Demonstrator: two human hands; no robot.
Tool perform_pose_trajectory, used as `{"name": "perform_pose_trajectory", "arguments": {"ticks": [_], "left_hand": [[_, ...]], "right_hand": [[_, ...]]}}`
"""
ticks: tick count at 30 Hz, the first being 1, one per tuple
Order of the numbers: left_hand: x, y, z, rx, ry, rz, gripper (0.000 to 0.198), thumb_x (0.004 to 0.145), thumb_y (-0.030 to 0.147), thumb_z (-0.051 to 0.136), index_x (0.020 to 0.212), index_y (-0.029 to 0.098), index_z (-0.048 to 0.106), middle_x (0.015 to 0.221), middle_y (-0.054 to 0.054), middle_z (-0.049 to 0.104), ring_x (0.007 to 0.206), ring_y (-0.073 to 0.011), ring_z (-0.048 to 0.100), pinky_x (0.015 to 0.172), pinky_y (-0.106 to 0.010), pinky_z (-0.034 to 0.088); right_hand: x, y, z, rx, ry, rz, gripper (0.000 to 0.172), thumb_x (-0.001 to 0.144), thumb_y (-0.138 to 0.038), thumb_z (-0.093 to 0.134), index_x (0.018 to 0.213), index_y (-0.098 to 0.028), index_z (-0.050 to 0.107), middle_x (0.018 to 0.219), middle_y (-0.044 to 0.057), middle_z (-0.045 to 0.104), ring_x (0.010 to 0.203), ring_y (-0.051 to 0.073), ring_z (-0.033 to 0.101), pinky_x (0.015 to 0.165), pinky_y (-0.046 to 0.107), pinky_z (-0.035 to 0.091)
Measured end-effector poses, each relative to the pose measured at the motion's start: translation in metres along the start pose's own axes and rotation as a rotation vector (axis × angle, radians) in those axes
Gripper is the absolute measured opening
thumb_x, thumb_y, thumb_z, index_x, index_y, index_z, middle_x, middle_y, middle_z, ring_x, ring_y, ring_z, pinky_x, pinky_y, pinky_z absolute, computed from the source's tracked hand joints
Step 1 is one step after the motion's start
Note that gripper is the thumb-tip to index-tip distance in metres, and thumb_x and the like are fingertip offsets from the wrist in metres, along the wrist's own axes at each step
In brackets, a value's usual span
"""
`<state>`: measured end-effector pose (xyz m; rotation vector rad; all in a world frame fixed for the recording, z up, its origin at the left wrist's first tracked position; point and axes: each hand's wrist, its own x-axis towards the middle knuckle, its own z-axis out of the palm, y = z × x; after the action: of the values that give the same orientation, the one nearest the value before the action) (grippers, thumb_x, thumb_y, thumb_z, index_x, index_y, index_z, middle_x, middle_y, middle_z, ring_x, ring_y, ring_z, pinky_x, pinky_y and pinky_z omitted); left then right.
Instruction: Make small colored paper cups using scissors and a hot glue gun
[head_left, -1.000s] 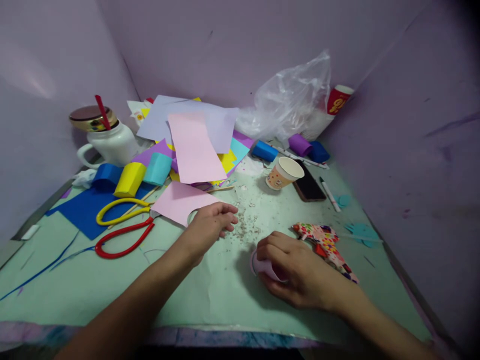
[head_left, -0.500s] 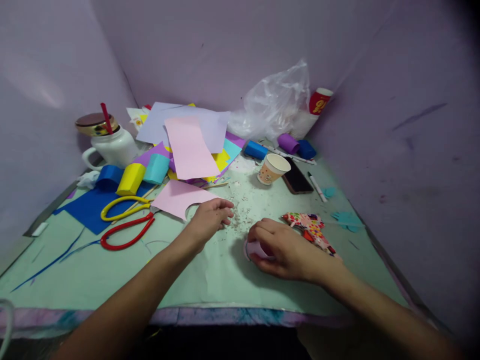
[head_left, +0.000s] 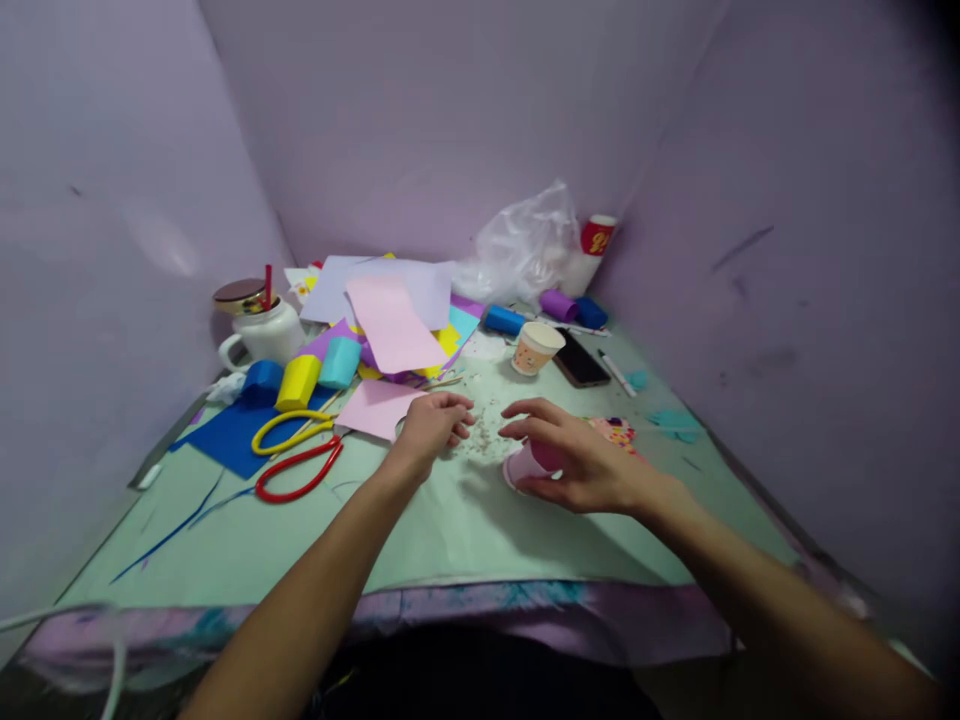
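My right hand curls over a small pink paper roll lying on its side on the pale green table, thumb and fingers around it. My left hand rests on the table with fingers loosely bent, touching the edge of a pink paper sheet with a cut-out notch. Small paper crumbs lie between the two hands. A patterned glue gun lies just behind my right hand.
Yellow scissors and red scissors lie at left beside blue paper, coloured paper rolls and a white mug. Stacked coloured sheets, a paper cup, a phone, a pen and a plastic bag sit behind. Purple walls enclose the table.
The view has pulled back and tilted up. My right hand has lifted its fingers off the pink roll somewhat, so the roll's open end shows. My left hand has stayed by the pink sheet.
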<state>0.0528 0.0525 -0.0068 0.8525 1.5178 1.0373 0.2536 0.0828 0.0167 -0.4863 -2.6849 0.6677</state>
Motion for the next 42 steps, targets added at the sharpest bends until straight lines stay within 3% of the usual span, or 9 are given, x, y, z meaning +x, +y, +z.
{"name": "perform_pose_trajectory", "arguments": {"ticks": [5,12,17,20,23,27,32,35,42], "left_hand": [[0.001,-0.001,-0.002,0.027,0.013,0.025,0.033,0.088,0.034,0.056,0.115,0.016,0.055,0.115,-0.008,0.059,0.096,-0.0195,0.061,0.081,-0.041,0.052],[0.005,-0.007,-0.003,0.062,0.022,0.06,0.024,0.088,0.032,0.056,0.103,0.014,0.059,0.096,-0.003,0.063,0.077,-0.0134,0.062,0.068,-0.032,0.053],[0.0,-0.006,0.0,0.089,-0.009,0.127,0.01,0.074,0.015,0.059,0.083,0.013,0.06,0.068,0.002,0.062,0.054,-0.0083,0.053,0.054,-0.022,0.043],[-0.006,-0.001,0.001,0.15,-0.042,0.15,0.018,0.063,0.018,0.064,0.08,0.015,0.062,0.071,0.001,0.064,0.06,-0.0109,0.056,0.059,-0.024,0.044],[-0.014,0.007,0.001,0.238,-0.146,0.147,0.027,0.056,0.015,0.068,0.083,0.015,0.065,0.077,-0.001,0.065,0.063,-0.0128,0.056,0.06,-0.026,0.044],[-0.025,0.015,0.002,0.438,-0.332,0.203,0.044,0.058,0.009,0.067,0.1,0.019,0.064,0.081,0.0,0.064,0.064,-0.0125,0.053,0.058,-0.024,0.042],[-0.032,0.013,0.007,0.572,-0.485,0.271,0.023,0.071,0.016,0.061,0.093,0.02,0.057,0.078,0.002,0.06,0.068,-0.0128,0.051,0.061,-0.024,0.041],[-0.033,0.012,0.007,0.568,-0.492,0.299,0.026,0.074,0.021,0.062,0.099,0.02,0.055,0.085,0.0,0.061,0.072,-0.0145,0.052,0.065,-0.025,0.042],[-0.03,0.013,-0.002,0.465,-0.295,0.394,0.041,0.072,0.023,0.067,0.111,0.022,0.055,0.109,-0.004,0.064,0.103,-0.0234,0.057,0.079,-0.029,0.046]], "right_hand": [[0.0,-0.01,-0.011,0.01,0.071,0.057,0.059,0.07,-0.017,0.072,0.124,-0.022,0.047,0.136,0.015,0.035,0.121,0.029,0.046,0.098,0.044,0.042],[-0.008,0.004,0.01,0.142,0.068,0.073,0.065,0.066,-0.023,0.079,0.122,-0.021,0.048,0.137,0.015,0.035,0.122,0.027,0.047,0.1,0.041,0.042],[-0.022,0.032,0.025,0.231,0.221,0.064,0.1,0.06,-0.038,0.083,0.142,-0.027,0.026,0.146,0.015,0.026,0.136,0.032,0.03,0.109,0.047,0.031],[-0.038,0.034,0.039,0.338,0.378,0.121,0.107,0.058,-0.043,0.083,0.144,-0.028,0.021,0.145,0.016,0.028,0.13,0.033,0.039,0.106,0.049,0.034],[-0.047,0.019,0.054,0.445,0.527,0.261,0.101,0.059,-0.046,0.082,0.141,-0.025,0.026,0.139,0.017,0.038,0.121,0.032,0.049,0.101,0.049,0.04],[-0.039,-0.003,0.068,0.424,0.515,0.389,0.098,0.053,-0.045,0.085,0.134,-0.019,0.036,0.13,0.018,0.048,0.119,0.034,0.049,0.101,0.051,0.038],[-0.024,-0.009,0.072,0.281,0.508,0.415,0.073,0.059,-0.034,0.078,0.122,-0.014,0.048,0.12,0.018,0.058,0.107,0.035,0.056,0.092,0.051,0.043],[-0.018,-0.013,0.068,0.25,0.525,0.399,0.052,0.066,-0.017,0.061,0.117,-0.015,0.051,0.114,0.016,0.061,0.102,0.031,0.059,0.087,0.047,0.047],[0.006,-0.012,0.05,0.418,0.475,0.24,0.05,0.072,-0.012,0.054,0.121,-0.019,0.048,0.103,0.007,0.065,0.088,0.02,0.064,0.08,0.034,0.052]]}}
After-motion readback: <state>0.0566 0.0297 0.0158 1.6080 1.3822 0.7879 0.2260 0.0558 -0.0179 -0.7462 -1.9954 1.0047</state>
